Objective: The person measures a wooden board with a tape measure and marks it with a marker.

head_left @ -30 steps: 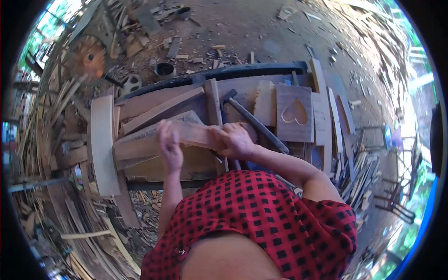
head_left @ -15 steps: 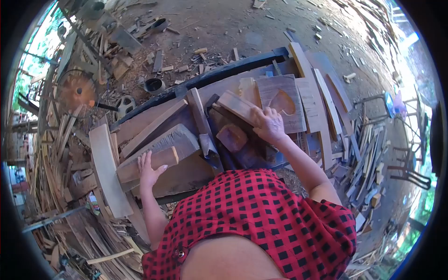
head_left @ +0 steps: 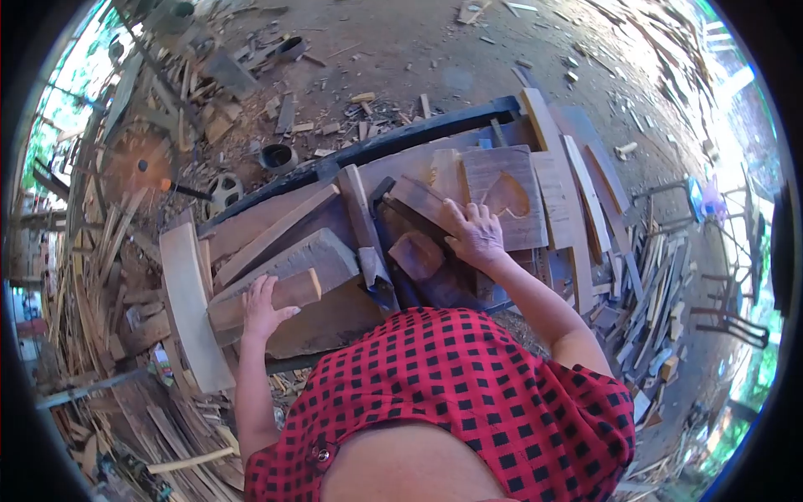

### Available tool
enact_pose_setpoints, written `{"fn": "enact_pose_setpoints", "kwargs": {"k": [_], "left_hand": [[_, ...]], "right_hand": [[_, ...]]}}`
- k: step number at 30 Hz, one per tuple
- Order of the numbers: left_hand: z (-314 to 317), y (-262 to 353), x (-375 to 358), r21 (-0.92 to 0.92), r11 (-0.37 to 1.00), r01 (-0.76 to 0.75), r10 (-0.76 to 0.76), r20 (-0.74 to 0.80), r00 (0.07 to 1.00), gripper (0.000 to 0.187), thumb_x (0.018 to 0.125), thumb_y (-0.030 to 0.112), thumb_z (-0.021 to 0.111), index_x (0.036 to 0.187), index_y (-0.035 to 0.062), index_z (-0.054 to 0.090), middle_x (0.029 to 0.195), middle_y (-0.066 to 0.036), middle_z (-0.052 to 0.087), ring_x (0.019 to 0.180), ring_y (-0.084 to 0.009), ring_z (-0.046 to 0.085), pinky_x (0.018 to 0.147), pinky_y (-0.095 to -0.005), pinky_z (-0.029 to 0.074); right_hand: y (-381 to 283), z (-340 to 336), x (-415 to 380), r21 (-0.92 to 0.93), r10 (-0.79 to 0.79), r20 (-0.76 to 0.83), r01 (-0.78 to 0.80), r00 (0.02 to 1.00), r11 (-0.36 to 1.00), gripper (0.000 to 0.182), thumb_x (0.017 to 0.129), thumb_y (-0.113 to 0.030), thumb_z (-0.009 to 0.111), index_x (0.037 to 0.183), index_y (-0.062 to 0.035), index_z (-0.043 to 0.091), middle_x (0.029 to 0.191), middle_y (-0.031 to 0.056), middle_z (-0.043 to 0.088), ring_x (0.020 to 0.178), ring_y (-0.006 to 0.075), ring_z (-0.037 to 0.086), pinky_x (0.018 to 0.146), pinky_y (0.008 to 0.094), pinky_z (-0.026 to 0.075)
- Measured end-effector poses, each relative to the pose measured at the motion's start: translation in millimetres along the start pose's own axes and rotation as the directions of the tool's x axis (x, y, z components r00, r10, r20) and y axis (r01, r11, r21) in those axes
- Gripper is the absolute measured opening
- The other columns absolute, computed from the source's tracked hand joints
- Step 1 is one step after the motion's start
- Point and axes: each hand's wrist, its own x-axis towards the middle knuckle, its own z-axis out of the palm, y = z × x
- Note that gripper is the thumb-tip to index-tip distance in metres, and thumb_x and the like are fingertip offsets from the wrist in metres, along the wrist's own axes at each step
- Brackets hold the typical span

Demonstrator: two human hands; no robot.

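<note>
Beyond the dark far edge of the surface (head_left: pixel 418 131), a round container (head_left: pixel 277 156) stood on the dirt floor (head_left: pixel 443 50) among scattered offcuts (head_left: pixel 329 128). Nearby lay a grey wheel-like piece (head_left: pixel 224 194) with holes, and farther left an orange-brown disc (head_left: pixel 138 159) with a dark centre. A pale curved board (head_left: pixel 191 293) crossed the surface's left end. Narrow slats (head_left: pixel 648 289) were heaped at the right, short of a dark metal frame (head_left: pixel 732 322). Greenery (head_left: pixel 74 88) showed brightly past the clutter.
</note>
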Motion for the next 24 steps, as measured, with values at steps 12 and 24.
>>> {"fn": "enact_pose_setpoints", "kwargs": {"k": [12,24], "left_hand": [[17.9,-6.0,-12.9,0.047,0.999,0.022,-0.014,-0.155,0.988,0.079,0.058,0.046,0.08,0.121,0.0121,0.046,0.124,-0.01,0.049,0.125,-0.0321,0.039,0.104,-0.0658,0.018],[16.7,-25.3,-7.5,0.108,0.982,-0.158,0.174,-0.159,0.972,0.068,0.057,0.042,0.081,0.11,0.0133,0.051,0.101,-0.006,0.053,0.102,-0.0261,0.053,0.087,-0.0434,0.037]], "right_hand": [[-16.1,-4.2,5.0,-0.061,0.021,0.112,-0.015,0.993,0.998,0.084,0.068,-0.027,0.074,0.142,-0.0211,0.033,0.121,0.018,0.051,0.11,0.0376,0.049,0.088,0.048,0.043],[-9.6,13.2,2.8,-0.137,-0.002,0.045,0.008,0.999,0.991,0.083,0.07,-0.027,0.073,0.143,-0.0221,0.033,0.118,0.0171,0.052,0.105,0.0356,0.052,0.085,0.0467,0.046]]}}
